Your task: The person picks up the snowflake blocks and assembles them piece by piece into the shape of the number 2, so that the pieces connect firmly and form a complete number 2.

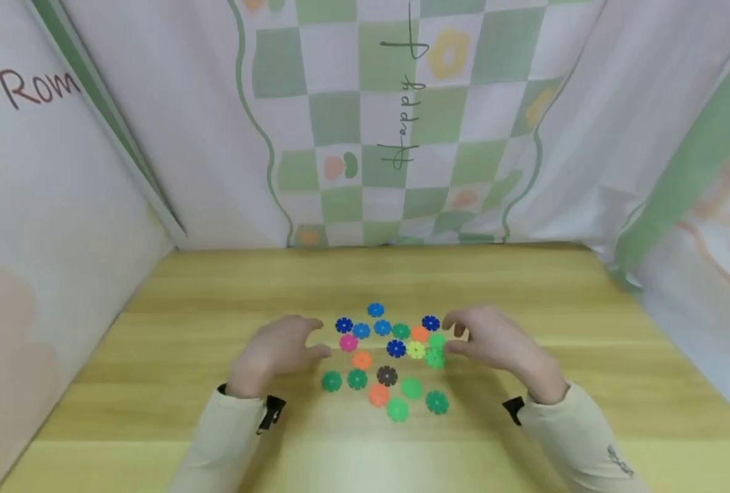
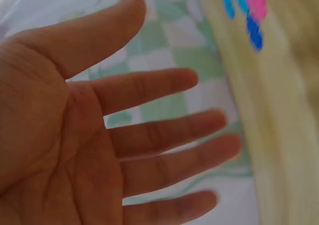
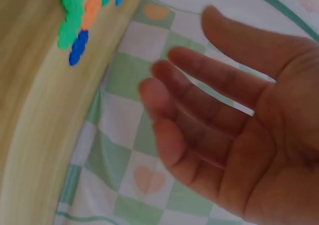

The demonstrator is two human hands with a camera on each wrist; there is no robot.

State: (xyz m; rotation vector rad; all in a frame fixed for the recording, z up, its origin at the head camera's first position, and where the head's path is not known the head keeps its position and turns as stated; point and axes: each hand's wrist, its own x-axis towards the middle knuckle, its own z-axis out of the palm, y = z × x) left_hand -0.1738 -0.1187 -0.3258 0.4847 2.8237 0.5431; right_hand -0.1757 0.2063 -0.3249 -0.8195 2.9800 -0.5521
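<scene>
Several flat, notched plastic discs, shaped like small flowers, lie spread over the middle of the wooden table. Among them are a pink disc (image 1: 348, 342), a black disc (image 1: 387, 375), a yellow-green disc (image 1: 416, 350) and blue, orange and green ones. My left hand (image 1: 281, 349) hovers at the left side of the discs, holding nothing, its fingers spread in the left wrist view. On the other side my right hand (image 1: 494, 342) is held over the table close to a dark blue disc (image 1: 430, 322), fingers loosely bent and palm bare in the right wrist view.
The wooden table (image 1: 229, 281) reaches back to a hanging cloth (image 1: 383, 123) with green and white checks. A pale printed wall panel (image 1: 63, 205) borders the left side, and a white and green curtain (image 1: 667, 185) hangs on the right.
</scene>
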